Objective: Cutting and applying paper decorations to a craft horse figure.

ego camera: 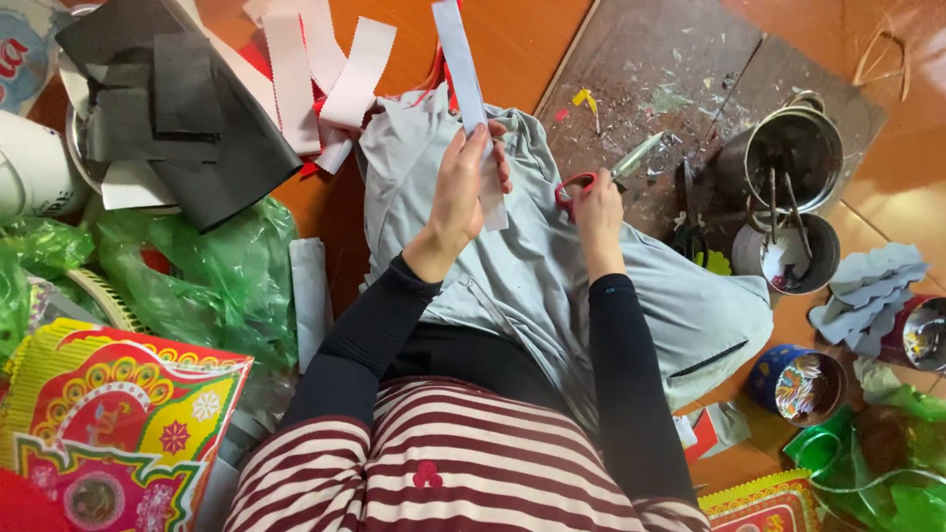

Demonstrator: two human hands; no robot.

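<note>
Far left, black paper sheets [168, 99] heaped over a bowl. Centre, left hand [463, 187], grip closed round a long white paper strip [471, 103] held upright above grey cloth [552, 286]. Right hand [596, 212], grip closed on red-handled scissors [606, 172]. Right, metal pot [793, 148] holding tools; small tin [798, 382] full of colourful bits.

Long white paper strip [471, 94] upright in the left hand [461, 187]; red-handled scissors [603, 172] in the right hand [599, 207].

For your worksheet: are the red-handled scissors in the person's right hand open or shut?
Open. The scissors, held in the right hand, show their blades slightly parted near the tips, pointing up and right.
</note>
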